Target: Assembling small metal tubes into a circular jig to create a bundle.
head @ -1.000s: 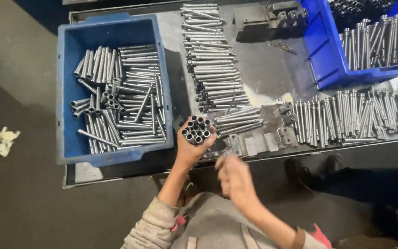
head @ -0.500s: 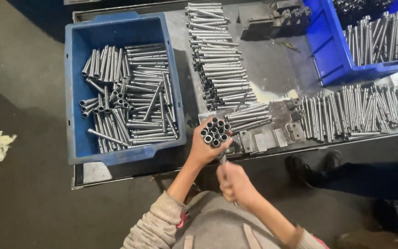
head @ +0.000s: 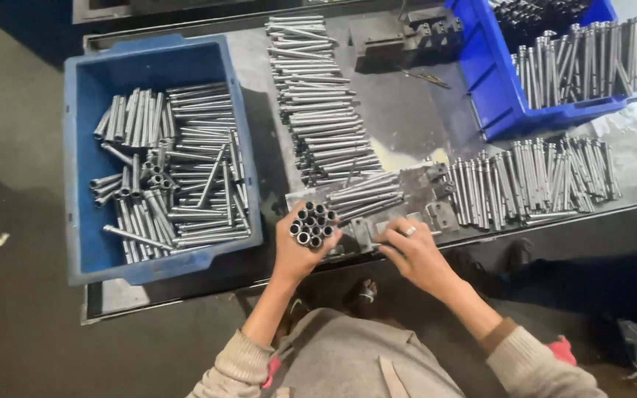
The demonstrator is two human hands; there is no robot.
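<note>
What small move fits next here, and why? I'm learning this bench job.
Probably the right hand should draw one tube from the bundle of metal tubes and lay it on the metal fixture plate. The left hand has its grip around the bundle, open ends up, while the right hand rests on the fixture's near edge, seemingly holding nothing.

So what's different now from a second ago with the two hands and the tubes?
The right hand has come up from near the body to the table edge and now rests on the flat metal plate beside the left hand. The left hand keeps its grip on the bundle of metal tubes, ends facing up. The blue bin and the rows of tubes lie as before.
</note>
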